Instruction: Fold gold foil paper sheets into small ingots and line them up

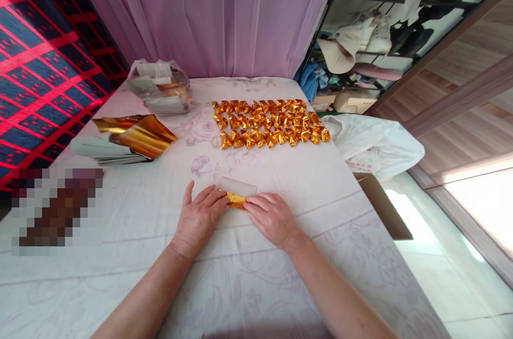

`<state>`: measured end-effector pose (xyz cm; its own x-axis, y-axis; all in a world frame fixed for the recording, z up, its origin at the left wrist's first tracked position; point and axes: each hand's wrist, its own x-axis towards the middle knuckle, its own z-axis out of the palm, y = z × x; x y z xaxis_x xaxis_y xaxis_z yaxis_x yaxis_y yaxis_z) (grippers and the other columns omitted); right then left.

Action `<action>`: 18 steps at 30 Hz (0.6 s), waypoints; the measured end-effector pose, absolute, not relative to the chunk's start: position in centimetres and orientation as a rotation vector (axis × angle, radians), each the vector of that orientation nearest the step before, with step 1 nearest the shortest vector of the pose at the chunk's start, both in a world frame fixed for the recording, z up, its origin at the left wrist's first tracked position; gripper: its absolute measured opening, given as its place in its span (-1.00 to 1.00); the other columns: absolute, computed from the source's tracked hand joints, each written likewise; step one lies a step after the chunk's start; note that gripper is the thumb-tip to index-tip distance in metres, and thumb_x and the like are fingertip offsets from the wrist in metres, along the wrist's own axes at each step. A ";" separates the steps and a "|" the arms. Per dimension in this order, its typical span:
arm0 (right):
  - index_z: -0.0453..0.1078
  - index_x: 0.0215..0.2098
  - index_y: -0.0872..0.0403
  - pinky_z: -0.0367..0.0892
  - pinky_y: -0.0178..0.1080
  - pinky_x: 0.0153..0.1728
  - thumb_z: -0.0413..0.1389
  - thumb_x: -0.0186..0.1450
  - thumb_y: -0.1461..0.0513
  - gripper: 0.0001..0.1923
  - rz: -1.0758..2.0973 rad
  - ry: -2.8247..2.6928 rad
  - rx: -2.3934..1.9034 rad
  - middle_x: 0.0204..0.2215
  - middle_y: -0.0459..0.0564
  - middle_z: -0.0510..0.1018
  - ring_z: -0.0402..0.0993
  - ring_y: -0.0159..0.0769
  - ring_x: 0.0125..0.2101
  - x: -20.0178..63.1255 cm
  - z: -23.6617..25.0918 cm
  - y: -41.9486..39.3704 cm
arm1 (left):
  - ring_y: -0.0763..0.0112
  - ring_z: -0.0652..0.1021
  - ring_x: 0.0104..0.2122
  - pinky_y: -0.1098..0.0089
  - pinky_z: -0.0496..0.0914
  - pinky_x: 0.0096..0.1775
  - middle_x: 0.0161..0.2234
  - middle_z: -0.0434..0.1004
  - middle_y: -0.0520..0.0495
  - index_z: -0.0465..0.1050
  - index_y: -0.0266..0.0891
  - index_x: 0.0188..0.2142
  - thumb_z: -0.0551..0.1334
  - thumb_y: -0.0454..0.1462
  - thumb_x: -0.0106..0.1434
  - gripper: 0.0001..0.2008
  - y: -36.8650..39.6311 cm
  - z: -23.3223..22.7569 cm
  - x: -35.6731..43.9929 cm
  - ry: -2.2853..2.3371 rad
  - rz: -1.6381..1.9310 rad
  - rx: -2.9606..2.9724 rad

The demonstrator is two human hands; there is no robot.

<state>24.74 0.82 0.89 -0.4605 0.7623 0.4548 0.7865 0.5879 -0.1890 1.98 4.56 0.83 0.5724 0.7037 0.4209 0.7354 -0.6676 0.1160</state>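
Observation:
A small sheet of gold foil paper [237,199] lies on the table in front of me, partly folded. A curled pale strip [236,186] rises along its far side; it looks like the paper's white back. My left hand [202,215] grips the left end of the foil, its outermost finger sticking out to the side. At the right end, the fingers of my right hand [274,218] pinch the edge. Both thumbs are mostly hidden. Beyond my hands, several folded gold foil pieces [269,137] stand in rows.
A loose stack of gold foil sheets [148,136] with pale backs lies on the left. Behind it sits a clear plastic bag [172,98] of paper. A blurred-out patch [60,210] covers something at left. Past the table's right edge are a white bag [380,144] and shelves.

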 end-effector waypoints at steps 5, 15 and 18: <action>0.49 -0.25 0.04 0.27 -0.19 -0.25 0.05 0.42 0.28 -0.82 -0.071 -2.313 -1.177 -0.34 -0.08 0.61 0.43 -0.32 -0.31 23.3 1.2 -0.2 | 0.08 0.52 0.05 -0.13 -0.03 0.26 -0.03 0.62 -0.04 0.55 -0.08 -0.08 0.13 -0.15 0.40 -0.75 3.1 1.3 1.9 -1.385 -0.675 -2.787; 0.49 -0.20 0.03 0.26 -0.18 -0.23 0.12 0.38 0.24 -0.90 0.094 -2.314 -1.232 -0.30 -0.04 0.59 0.42 -0.30 -0.28 22.1 0.9 -1.6 | 0.05 0.48 0.08 -0.16 0.01 0.23 0.01 0.59 -0.07 0.49 -0.12 -0.05 0.24 -0.21 0.31 -0.78 1.6 1.2 2.3 -1.668 -0.675 -2.797; 0.49 -0.24 0.05 0.27 -0.17 -0.21 0.13 0.36 0.25 -0.91 0.105 -2.278 -1.336 -0.29 -0.03 0.57 0.41 -0.29 -0.28 21.9 0.9 -2.1 | 0.07 0.48 0.08 -0.15 0.01 0.24 0.01 0.58 -0.07 0.49 -0.11 -0.06 0.25 -0.22 0.29 -0.77 1.7 1.3 2.3 -1.668 -0.698 -2.802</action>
<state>21.92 -2.14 0.91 -0.3980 0.8373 0.3748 0.7995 0.5169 -0.3059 2.31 1.72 1.28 0.4175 0.8729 0.2525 0.7926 -0.4857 0.3686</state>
